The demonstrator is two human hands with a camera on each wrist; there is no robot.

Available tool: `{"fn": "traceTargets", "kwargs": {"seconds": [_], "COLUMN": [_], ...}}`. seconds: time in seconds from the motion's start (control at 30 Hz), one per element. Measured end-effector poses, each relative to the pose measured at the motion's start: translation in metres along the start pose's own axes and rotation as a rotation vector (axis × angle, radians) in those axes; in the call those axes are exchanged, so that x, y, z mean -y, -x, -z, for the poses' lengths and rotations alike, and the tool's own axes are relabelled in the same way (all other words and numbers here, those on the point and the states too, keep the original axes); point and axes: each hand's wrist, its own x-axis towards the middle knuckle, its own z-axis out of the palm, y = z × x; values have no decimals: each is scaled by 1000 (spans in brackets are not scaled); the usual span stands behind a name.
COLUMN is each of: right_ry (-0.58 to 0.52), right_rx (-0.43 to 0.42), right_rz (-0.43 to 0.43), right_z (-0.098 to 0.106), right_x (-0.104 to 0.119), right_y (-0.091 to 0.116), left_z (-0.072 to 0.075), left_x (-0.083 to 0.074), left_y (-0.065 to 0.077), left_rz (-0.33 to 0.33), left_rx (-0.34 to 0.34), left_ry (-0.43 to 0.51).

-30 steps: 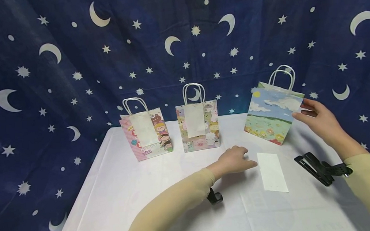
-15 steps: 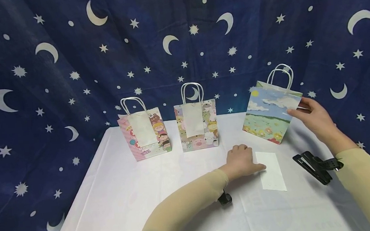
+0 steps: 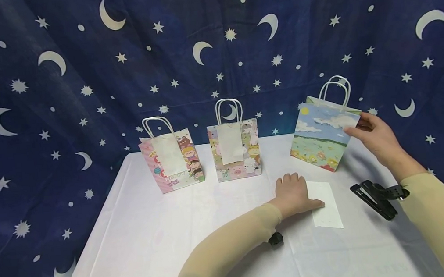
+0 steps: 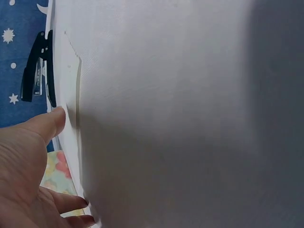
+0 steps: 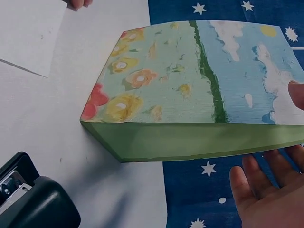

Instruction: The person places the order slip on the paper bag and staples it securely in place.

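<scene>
In the head view my right hand holds a paper gift bag by its right side. Flowers, sky and clouds are printed on it, and it tilts with two white handles up. The right wrist view shows the thumb on the bag's front, with fingers behind its green side. My left hand lies low at a white paper slip on the table. Its straight thumb reaches over the slip, and the fingers extend at the slip's far left edge. A black stapler sits right of the slip.
Two more paper gift bags stand upright at the back: a pink one at left and an animal-print one in the middle. Each has a white slip on its front. A dark blue star-and-moon cloth hangs behind the white table.
My left hand has moved right to the slip, its thumb now over the paper. The right hand has shifted slightly, its thumb now on the bag's front. The view has drifted a little.
</scene>
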Motion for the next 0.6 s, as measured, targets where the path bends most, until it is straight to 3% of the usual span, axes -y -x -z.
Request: {"fn": "traceTargets", "kwargs": {"seconds": [0.33,0.6], "right_ry": [-3,-12], "right_rx": [-25,-21], "right_rz": [11,-1], "right_z": [0,0], "right_x": [7,8], "right_y": [-3,-5], "left_z": [-2,-6], "left_x": [-1,-4], "left_y": [1,-4], "left_rz": [-6,-21], "left_rx": [-30,-32], "left_ry": [4,67]}}
